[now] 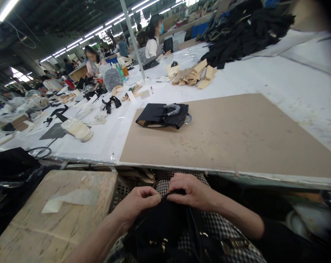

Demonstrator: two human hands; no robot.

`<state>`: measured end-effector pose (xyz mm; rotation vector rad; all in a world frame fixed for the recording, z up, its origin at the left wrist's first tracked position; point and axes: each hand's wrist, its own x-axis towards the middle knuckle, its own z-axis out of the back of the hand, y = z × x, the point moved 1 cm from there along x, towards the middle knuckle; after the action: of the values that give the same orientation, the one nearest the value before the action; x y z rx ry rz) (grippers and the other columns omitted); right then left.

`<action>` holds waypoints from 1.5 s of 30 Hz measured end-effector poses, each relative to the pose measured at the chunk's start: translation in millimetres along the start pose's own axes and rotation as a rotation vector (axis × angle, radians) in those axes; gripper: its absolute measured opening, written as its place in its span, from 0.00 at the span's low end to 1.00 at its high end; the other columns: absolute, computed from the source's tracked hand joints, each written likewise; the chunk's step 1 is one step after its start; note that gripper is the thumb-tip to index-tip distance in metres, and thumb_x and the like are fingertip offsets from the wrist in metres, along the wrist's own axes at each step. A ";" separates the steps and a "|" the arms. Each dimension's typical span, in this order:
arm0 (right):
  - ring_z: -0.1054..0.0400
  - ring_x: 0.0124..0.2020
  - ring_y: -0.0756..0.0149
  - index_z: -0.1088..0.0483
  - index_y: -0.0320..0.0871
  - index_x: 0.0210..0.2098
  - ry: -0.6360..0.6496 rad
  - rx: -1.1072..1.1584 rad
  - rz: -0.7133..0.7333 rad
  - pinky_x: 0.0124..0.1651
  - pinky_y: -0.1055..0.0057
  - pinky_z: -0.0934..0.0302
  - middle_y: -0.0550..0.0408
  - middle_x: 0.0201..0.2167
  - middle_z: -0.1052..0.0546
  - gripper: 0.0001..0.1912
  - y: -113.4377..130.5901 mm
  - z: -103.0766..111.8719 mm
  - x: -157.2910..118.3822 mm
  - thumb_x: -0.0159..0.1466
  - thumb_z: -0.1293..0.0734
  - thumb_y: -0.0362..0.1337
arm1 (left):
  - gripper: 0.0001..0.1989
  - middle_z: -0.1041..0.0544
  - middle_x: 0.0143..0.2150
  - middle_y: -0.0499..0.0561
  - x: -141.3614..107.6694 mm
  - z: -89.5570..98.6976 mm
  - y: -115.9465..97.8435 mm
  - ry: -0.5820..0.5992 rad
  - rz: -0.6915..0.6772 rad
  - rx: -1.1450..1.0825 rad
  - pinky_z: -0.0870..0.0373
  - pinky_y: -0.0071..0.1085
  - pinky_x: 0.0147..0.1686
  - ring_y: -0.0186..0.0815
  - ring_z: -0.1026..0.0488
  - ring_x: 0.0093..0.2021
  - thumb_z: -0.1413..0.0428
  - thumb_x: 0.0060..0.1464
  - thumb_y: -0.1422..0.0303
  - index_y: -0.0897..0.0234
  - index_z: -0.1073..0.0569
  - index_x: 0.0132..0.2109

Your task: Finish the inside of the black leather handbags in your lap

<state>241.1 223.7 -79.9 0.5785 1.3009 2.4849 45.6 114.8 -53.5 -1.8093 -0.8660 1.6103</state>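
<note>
A black bag [165, 223] with gold-coloured metal fittings lies across my lap, over checked cloth. My left hand [139, 202] pinches its upper edge between thumb and fingertips. Close beside it, my right hand [188, 191] is closed on the same edge, fingers curled over and thumb below. The fingertips hide the exact spot they grip. On the table ahead, a second black bag [161, 115] rests on its side, its handles wrapped in clear plastic.
A brown sheet [236, 135] covers part of the white table. Tan pieces [194, 76] and a black fabric heap [242, 33] lie farther back. A whitish container [77, 128] stands left, above a stained board [72, 204]. Co-workers [153, 45] sit across the table.
</note>
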 end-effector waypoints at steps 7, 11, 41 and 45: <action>0.34 0.31 0.66 0.26 0.42 0.30 -0.034 -0.063 0.064 0.36 0.70 0.43 0.55 0.27 0.26 0.09 9.8 -0.6 -4.5 0.65 0.33 0.38 | 0.22 0.39 0.20 0.40 20.5 -24.0 -2.0 -0.035 -0.051 0.027 0.53 0.23 0.23 0.24 0.47 0.21 0.32 0.44 0.56 0.66 0.34 0.26; 0.34 0.31 0.66 0.26 0.41 0.29 -0.054 -0.060 0.049 0.35 0.70 0.42 0.55 0.26 0.27 0.09 8.9 -1.7 -7.5 0.64 0.32 0.38 | 0.23 0.40 0.20 0.39 21.8 -29.9 -8.4 -0.077 -0.117 0.157 0.53 0.23 0.22 0.24 0.48 0.21 0.34 0.45 0.53 0.67 0.34 0.26; 0.32 0.35 0.63 0.25 0.43 0.33 -0.005 0.009 -0.015 0.41 0.67 0.39 0.53 0.30 0.23 0.13 -5.0 -2.1 -4.0 0.67 0.35 0.45 | 0.11 0.30 0.29 0.47 -82.0 -8.5 43.4 -0.635 -0.406 0.677 0.38 0.26 0.32 0.33 0.31 0.31 0.45 0.61 0.63 0.64 0.25 0.33; 0.32 0.35 0.64 0.24 0.44 0.33 -0.012 -0.003 -0.013 0.39 0.67 0.40 0.54 0.30 0.24 0.13 -1.9 -2.0 -4.2 0.67 0.35 0.44 | 0.15 0.28 0.30 0.47 -71.7 -12.1 28.5 -0.563 -0.331 0.856 0.38 0.26 0.33 0.33 0.30 0.31 0.48 0.63 0.60 0.63 0.25 0.32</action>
<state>244.0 221.6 -83.4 0.5817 1.2921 2.4689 55.4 41.4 -28.8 -0.6056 -0.5124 1.8761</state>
